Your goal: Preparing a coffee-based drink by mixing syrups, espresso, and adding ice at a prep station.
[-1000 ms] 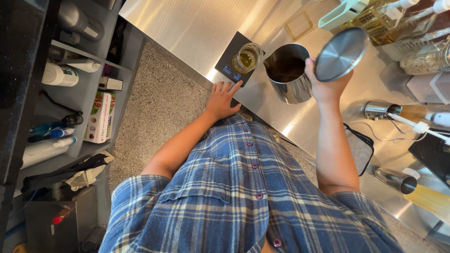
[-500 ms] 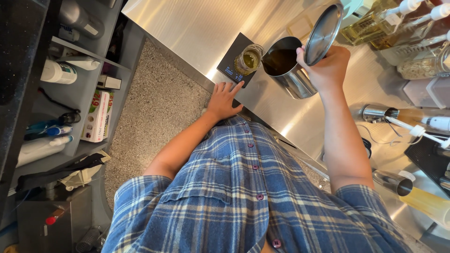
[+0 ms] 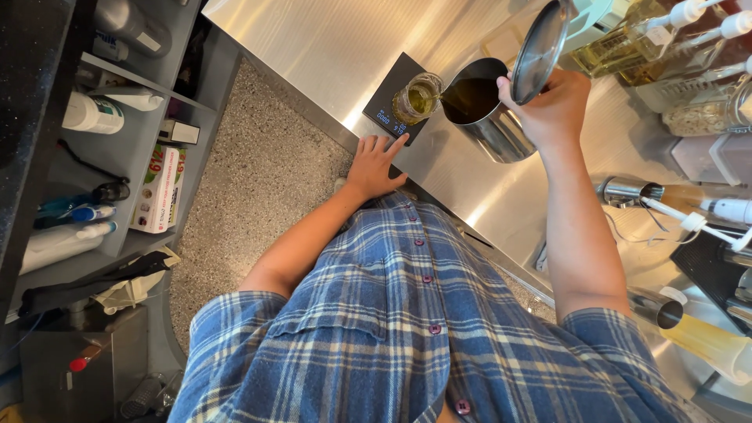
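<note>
head view, red-white box [image 3: 159, 190] on shelf [image 3: 149, 137] (upright), dark scale [image 3: 399, 98]

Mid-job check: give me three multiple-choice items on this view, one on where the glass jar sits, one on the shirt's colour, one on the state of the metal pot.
1. Where does the glass jar stand?
A. on the dark scale
B. on the floor
C. on the shelf

2. What colour is the shirt?
A. plain red
B. blue plaid
C. solid black

3. How is the metal pot held?
A. upright with lid on
B. upside down
C. tilted toward the jar, lid off

Answers:
1 A, the jar rests on the scale by the left hand.
2 B, blue checks show.
3 C, the right hand tips it, holding the lid aside.
</note>
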